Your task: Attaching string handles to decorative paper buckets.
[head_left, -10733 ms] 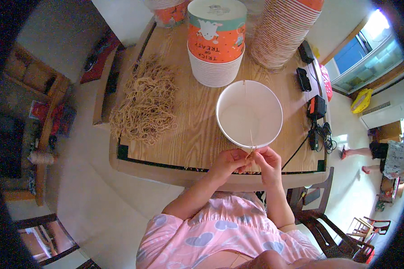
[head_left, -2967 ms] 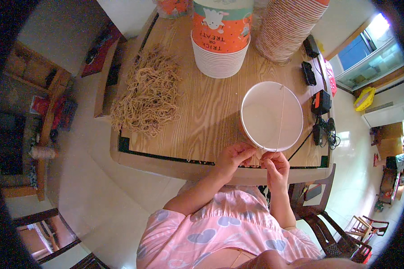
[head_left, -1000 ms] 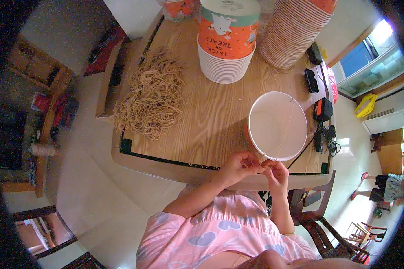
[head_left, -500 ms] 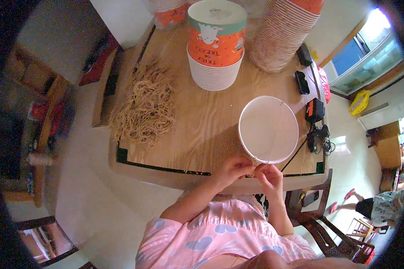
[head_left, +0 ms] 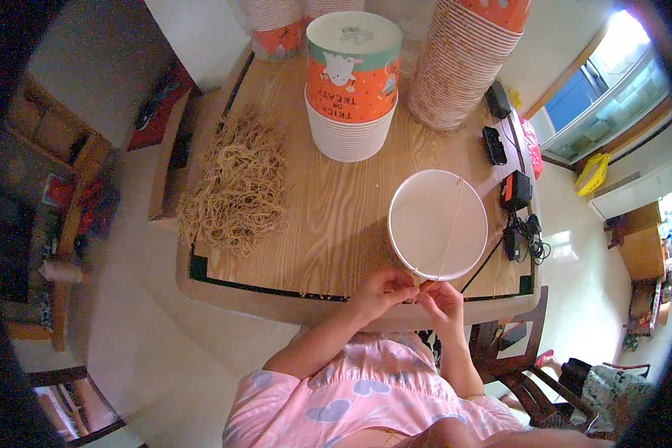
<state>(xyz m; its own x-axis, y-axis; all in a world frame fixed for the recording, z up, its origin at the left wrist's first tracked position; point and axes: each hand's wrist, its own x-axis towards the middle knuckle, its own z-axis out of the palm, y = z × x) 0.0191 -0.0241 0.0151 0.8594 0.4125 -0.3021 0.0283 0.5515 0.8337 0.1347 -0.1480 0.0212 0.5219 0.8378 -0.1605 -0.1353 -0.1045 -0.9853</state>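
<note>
A white-lined paper bucket (head_left: 434,216) stands near the table's front edge with its opening facing up. A thin tan string (head_left: 451,228) runs across the opening from the far rim to the near rim. At the near rim my left hand (head_left: 384,295) is closed in a pinch, its fingertips at the bucket's outer side. Close beside it, my right hand (head_left: 442,305) pinches too, apparently on the end of the string. The fingertips nearly meet, and the exact grip is partly hidden.
A heap of tan strings (head_left: 239,187) lies on the table's left. Upside-down nested buckets, orange and green outside (head_left: 351,89), stand behind, with a tall bucket stack (head_left: 463,67) farther right. Black adapters and cables (head_left: 517,194) line the right edge. A wooden chair (head_left: 523,358) stands at the right.
Both hands stay at the bucket's near rim, with small finger shifts. The string across the opening shows more plainly. The whole view has shifted slightly, and the person at far right has moved lower.
</note>
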